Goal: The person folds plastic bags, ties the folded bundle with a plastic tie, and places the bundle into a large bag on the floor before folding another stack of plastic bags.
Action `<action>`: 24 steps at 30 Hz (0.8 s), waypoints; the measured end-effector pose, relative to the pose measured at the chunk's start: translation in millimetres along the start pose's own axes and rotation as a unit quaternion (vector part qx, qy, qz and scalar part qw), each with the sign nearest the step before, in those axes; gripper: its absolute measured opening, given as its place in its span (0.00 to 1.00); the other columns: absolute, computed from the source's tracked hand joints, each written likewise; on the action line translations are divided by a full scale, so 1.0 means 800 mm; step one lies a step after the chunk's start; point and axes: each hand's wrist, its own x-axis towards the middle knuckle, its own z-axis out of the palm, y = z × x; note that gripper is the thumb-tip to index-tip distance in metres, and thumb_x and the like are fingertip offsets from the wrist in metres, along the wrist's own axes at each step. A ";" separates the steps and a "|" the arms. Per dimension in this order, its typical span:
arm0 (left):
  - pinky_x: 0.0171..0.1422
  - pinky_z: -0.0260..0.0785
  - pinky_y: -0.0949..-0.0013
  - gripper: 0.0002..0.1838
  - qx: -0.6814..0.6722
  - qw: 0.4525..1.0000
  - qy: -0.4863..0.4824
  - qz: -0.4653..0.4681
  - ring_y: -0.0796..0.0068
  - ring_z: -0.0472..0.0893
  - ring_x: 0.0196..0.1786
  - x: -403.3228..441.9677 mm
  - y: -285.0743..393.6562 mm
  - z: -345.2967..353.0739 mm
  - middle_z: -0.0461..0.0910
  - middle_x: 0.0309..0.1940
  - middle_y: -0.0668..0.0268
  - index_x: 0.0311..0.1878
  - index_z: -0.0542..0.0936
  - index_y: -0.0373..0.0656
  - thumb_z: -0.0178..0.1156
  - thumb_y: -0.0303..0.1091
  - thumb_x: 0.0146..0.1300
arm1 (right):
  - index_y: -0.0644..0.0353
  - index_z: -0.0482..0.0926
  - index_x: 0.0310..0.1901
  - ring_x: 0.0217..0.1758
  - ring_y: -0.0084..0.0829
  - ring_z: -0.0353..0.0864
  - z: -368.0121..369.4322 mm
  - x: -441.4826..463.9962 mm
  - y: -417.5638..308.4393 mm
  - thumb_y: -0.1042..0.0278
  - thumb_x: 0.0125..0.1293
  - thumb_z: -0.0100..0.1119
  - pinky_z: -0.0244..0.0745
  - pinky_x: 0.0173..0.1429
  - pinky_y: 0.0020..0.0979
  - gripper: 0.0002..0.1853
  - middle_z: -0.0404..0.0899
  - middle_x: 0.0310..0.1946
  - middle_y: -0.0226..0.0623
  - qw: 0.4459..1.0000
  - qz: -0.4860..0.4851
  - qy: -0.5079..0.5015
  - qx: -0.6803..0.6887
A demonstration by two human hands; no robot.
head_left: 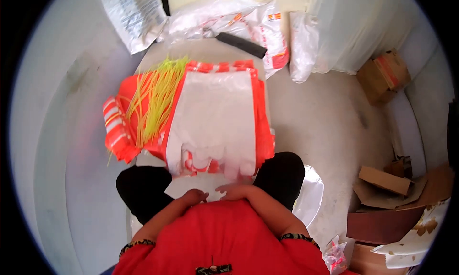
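Observation:
My left hand point(195, 196) rests low in front of my body, its fingers loosely bent and apart, with no object visible in it. Close by on the right, my right hand point(233, 192) has its fingers spread toward the left hand, also holding nothing I can see. Just beyond both hands lies a stack of white plastic sheets or bags with orange edges point(215, 112). A bunch of yellow-green strings point(160, 100) is draped over the orange material on the stack's left. Farther left sits a folded orange-and-white striped bundle point(118, 129).
Behind the stack, a black bar point(241, 44) lies by white plastic sacks point(215, 19). A cardboard box point(384, 77) stands at the right wall. Several cardboard pieces point(385, 180) are piled at lower right. A white bag point(310, 194) is beside my right knee.

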 end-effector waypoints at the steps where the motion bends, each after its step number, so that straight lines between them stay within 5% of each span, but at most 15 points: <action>1: 0.56 0.75 0.59 0.33 -0.003 1.000 0.011 0.009 0.57 0.84 0.41 0.002 -0.004 0.001 0.85 0.34 0.54 0.36 0.93 0.49 0.49 0.64 0.78 | 0.51 0.65 0.79 0.70 0.45 0.78 -0.015 -0.018 -0.028 0.48 0.76 0.60 0.71 0.75 0.40 0.35 0.77 0.71 0.46 1.000 0.010 -0.004 0.004; 4: 0.60 0.73 0.60 0.33 -0.103 0.993 0.052 0.014 0.59 0.83 0.46 -0.034 0.052 -0.023 0.86 0.35 0.56 0.34 0.92 0.45 0.49 0.62 0.79 | 0.53 0.69 0.77 0.69 0.42 0.80 -0.019 -0.030 -0.044 0.50 0.76 0.59 0.71 0.74 0.40 0.32 0.79 0.69 0.44 0.999 0.007 0.004 0.042; 6: 0.58 0.73 0.66 0.29 -0.147 0.988 0.050 0.012 0.75 0.82 0.44 -0.046 0.069 -0.041 0.89 0.36 0.65 0.39 0.90 0.42 0.52 0.57 0.80 | 0.55 0.73 0.74 0.66 0.40 0.81 -0.017 -0.032 -0.042 0.51 0.77 0.59 0.73 0.73 0.39 0.30 0.81 0.67 0.43 0.999 -0.027 0.023 0.041; 8: 0.50 0.74 0.71 0.22 -0.167 0.981 0.086 0.054 0.79 0.82 0.40 -0.073 0.112 -0.068 0.87 0.31 0.69 0.35 0.87 0.41 0.58 0.50 0.79 | 0.57 0.77 0.71 0.63 0.38 0.84 -0.022 -0.038 -0.041 0.53 0.77 0.59 0.75 0.70 0.38 0.26 0.85 0.62 0.42 0.995 -0.083 0.051 0.006; 11: 0.44 0.73 0.72 0.16 -0.202 0.958 0.162 0.121 0.81 0.81 0.37 -0.100 0.147 -0.098 0.83 0.30 0.71 0.34 0.83 0.41 0.62 0.41 0.77 | 0.65 0.80 0.64 0.60 0.32 0.85 -0.052 -0.087 -0.099 0.60 0.78 0.60 0.78 0.66 0.32 0.21 0.88 0.55 0.42 0.977 -0.083 0.036 0.193; 15: 0.44 0.74 0.73 0.07 -0.211 0.919 0.296 0.149 0.83 0.80 0.38 -0.116 0.179 -0.134 0.80 0.33 0.72 0.40 0.81 0.40 0.62 0.33 0.75 | 0.66 0.81 0.60 0.52 0.33 0.87 -0.063 -0.103 -0.128 0.63 0.76 0.61 0.79 0.63 0.33 0.18 0.87 0.50 0.42 0.888 -0.135 0.265 0.349; 18: 0.50 0.75 0.74 0.08 -0.303 0.877 0.337 0.161 0.82 0.81 0.43 -0.115 0.193 -0.160 0.82 0.41 0.70 0.53 0.81 0.38 0.59 0.28 0.76 | 0.63 0.82 0.61 0.52 0.28 0.85 -0.091 -0.089 -0.132 0.66 0.75 0.63 0.79 0.61 0.30 0.17 0.87 0.50 0.37 0.858 -0.049 0.476 0.185; 24: 0.60 0.75 0.72 0.22 -0.310 0.847 0.395 0.176 0.76 0.82 0.55 -0.087 0.186 -0.182 0.84 0.53 0.60 0.71 0.72 0.35 0.56 0.27 0.78 | 0.62 0.76 0.68 0.67 0.48 0.76 -0.153 -0.055 -0.142 0.64 0.69 0.66 0.73 0.70 0.43 0.27 0.79 0.62 0.50 0.820 -0.070 0.564 -0.074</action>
